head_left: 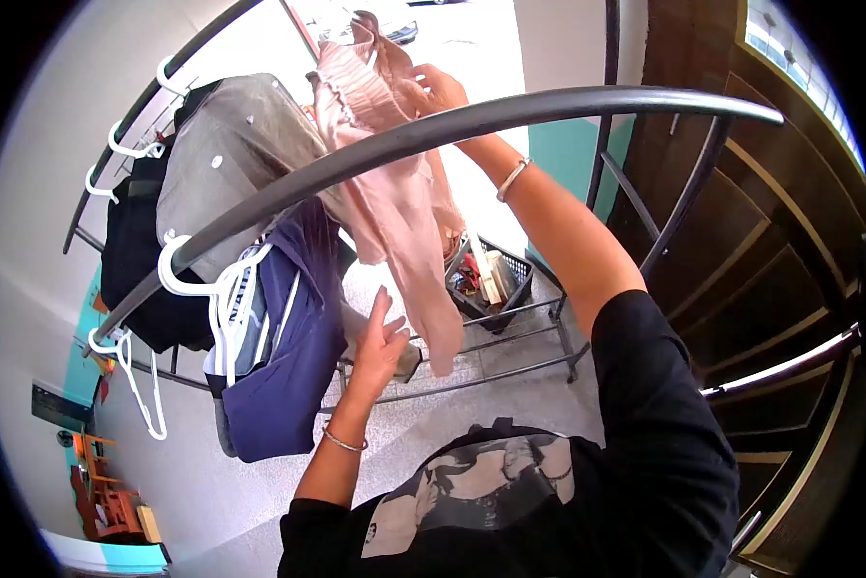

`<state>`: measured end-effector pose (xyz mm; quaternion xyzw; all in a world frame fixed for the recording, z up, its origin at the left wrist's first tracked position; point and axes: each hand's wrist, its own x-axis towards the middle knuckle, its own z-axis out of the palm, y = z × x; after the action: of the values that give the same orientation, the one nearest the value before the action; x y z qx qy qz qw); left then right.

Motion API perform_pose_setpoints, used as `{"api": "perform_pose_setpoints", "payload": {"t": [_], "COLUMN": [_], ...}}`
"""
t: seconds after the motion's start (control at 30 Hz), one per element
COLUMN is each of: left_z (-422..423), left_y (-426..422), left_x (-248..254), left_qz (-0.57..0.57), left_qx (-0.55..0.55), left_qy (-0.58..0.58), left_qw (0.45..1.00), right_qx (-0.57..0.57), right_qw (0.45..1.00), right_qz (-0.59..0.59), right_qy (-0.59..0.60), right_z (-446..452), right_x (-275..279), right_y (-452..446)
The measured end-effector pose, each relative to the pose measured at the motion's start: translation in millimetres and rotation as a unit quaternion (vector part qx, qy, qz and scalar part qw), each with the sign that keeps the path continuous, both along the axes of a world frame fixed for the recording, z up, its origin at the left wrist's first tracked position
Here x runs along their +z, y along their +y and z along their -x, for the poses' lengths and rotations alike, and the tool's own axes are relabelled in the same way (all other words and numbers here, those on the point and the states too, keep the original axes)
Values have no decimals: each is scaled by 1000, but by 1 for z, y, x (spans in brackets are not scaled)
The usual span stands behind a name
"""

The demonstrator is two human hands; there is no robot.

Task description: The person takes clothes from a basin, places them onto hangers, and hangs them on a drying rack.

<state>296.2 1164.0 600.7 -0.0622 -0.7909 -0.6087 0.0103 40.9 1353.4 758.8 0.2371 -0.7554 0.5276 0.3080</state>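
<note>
Right fingers (pixel 426 85) on pink garment (pixel 401 212), rail (pixel 385 144) in front, basket (pixel 521 276) below

Dark panelled door (pixel 770 289) at right. Adjacent wall (pixel 568 48) white above, teal below. Floor (pixel 211 501) pale grey. Wooden furniture (pixel 117 511) at far left. Doorway (pixel 486 58) brightly daylit.

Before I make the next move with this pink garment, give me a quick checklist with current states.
1. Right hand gripping the pink garment near its top: ok.
2. Left hand free: ok, fingers extended, no cloth visibly gripped.
3. Pink garment's top smoothed out: not ok, it looks gathered and creased.
4. Hanger inside the pink garment: cannot tell, none shows.
5. Bare white hanger available: ok, at the left end of the near rail.
6. Navy garment hung up: ok.
</note>
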Motion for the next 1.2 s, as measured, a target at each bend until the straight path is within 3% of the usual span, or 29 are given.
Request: {"api": "perform_pose_setpoints", "payload": {"t": [0.17, 0.3, 0.4, 0.53, 0.67, 0.73, 0.8, 0.87, 0.9, 1.0, 1.07, 1.1, 1.13, 1.2], "left_z": [-7, -25, -40, -35, -48, -57, -66, -77, -82, -92, -100, -102, -103, -109], "left_y": [-5, -6, 0, -8, 8, 8, 3, 5, 6, 13, -4, -2, -3, -9], "left_x": [39, 54, 82, 62, 36, -6, -64, -89, -99, -124, -165, -162, -163, -166], "left_qz": [22, 105, 171, 142, 89, 114, 55, 5, 4, 12, -11, 15, 37, 78], "left_qx": [-8, -88, -166, -175, -144, -164, -212, -227, -238, -256, -261, -281, -305, -349], "left_qy": [51, 48, -21, -13, -62, -135, -204, -346, -362, -407, -420, -416, -417, -417], "left_qw": [998, 989, 971, 974, 984, 971, 954, 911, 901, 877, 869, 865, 856, 835], "right_qx": [-12, -7, 33, 5, -11, -52, -43, -25, -34, -103, -203, -249, -292, -362], "right_qw": [999, 995, 991, 992, 999, 994, 996, 997, 989, 942, 856, 807, 744, 584], "right_qz": [-38, -34, -40, -52, -16, 27, 26, -17, -23, 32, -13, -22, 2, 201], "right_qy": [17, 89, 123, 115, 37, 88, -73, -66, -141, -318, -476, -536, -601, -698], "right_z": [-2, -7, -11, -8, -22, -61, -131, -190, -216, -332, -441, -501, -562, -669], "right_x": [20, 22, 22, 9, -47, -94, -135, -192, -241, -384, -481, -527, -545, -521], "right_y": [-11, -6, 0, 18, 48, 63, 81, 105, 116, 150, 180, 194, 205, 211]}}
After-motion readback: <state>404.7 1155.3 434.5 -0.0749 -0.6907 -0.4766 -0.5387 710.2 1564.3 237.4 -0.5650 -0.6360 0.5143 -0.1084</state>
